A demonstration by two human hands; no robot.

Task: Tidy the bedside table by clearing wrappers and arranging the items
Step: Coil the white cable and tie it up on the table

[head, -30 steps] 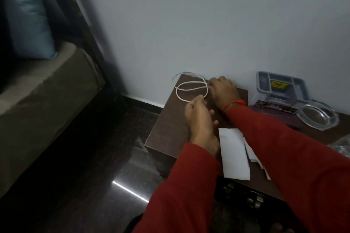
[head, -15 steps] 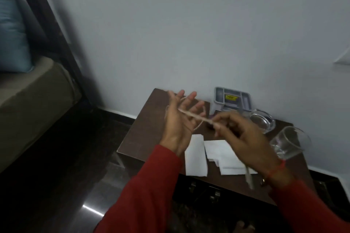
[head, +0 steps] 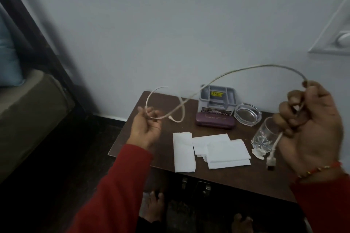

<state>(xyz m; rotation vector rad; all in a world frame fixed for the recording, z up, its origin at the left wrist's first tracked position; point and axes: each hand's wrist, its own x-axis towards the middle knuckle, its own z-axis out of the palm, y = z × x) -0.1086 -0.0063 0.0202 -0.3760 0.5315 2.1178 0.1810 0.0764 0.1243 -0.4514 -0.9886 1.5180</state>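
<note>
Overhead, white cable (head: 223, 75) arcs between my fists: left hand (head: 146, 128) and right hand (head: 310, 128) both clamp it above dark bedside table (head: 132, 138) against pale wall (head: 170, 24); tissues (head: 210, 150), glass (head: 265, 136) below.

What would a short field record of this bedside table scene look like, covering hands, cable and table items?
left hand: holds a loop near the small-plug end of the white USB cable
right hand: grips the cable, USB plug dangling below
cable: arcs in the air between both hands
bedside table: white tissues, purple case, glass ashtray, drinking glass, grey tray
wrapper scrap: beside the drinking glass
</note>
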